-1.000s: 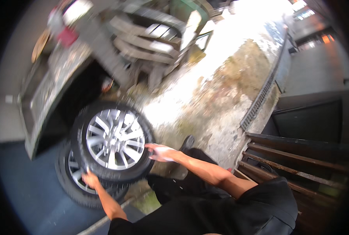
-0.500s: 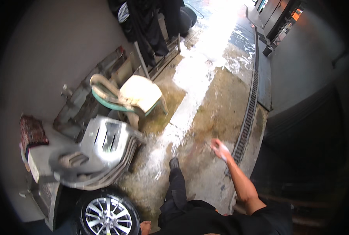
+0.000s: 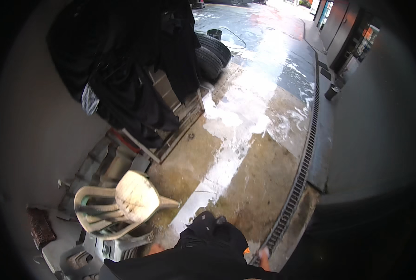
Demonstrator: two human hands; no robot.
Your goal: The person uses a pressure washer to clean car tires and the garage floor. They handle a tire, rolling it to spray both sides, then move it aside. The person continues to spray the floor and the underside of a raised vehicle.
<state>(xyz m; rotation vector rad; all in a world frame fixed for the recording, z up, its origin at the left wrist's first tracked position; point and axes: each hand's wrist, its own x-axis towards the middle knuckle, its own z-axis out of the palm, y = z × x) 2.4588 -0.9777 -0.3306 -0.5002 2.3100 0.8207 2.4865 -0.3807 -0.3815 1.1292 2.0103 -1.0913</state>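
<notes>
My left hand [image 3: 155, 249] shows only in part beyond my black shirt, near the stacked grey plastic chairs [image 3: 121, 248]; its fingers are not clear. At the lower edge, my right hand [image 3: 264, 254] hangs beside the floor drain grating [image 3: 289, 205], blurred and mostly cut off by my body. No object shows in either hand. A stained cream plastic chair [image 3: 138, 196] stands ahead on the left, nearest to my left hand.
A rack under black cloth [image 3: 124, 74] lines the left wall, with tyres [image 3: 210, 58] past it. White foam and water [image 3: 236, 126] streak the concrete floor. Along the right wall stands a small dark bin [image 3: 331, 92]. A black bucket [image 3: 214, 34] with a hose is farther off.
I have moved forward along the floor; the chairs have slid down and left in view. The alloy wheel has left the picture. My right hand has dropped toward the lower edge.
</notes>
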